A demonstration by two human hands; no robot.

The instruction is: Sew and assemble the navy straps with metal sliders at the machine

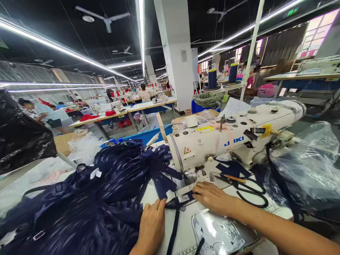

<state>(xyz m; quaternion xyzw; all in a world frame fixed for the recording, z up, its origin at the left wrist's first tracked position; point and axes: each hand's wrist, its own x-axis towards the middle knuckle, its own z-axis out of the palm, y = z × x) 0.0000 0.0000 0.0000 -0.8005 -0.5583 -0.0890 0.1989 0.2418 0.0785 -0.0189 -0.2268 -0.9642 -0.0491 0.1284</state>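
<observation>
A dark navy fabric strap lies across the sewing table in front of the white Juki sewing machine. My left hand rests on the table with fingers pressed down on the strap's left end. My right hand lies flat on the strap's right part, just below the needle area. A big heap of navy straps and garments fills the table to the left of my left hand.
Black scissors lie right of my right hand. Crumpled clear plastic sits at the far right, a shiny metal plate near the front edge. Thread cones stand behind the machine. Other people work at tables in the back left.
</observation>
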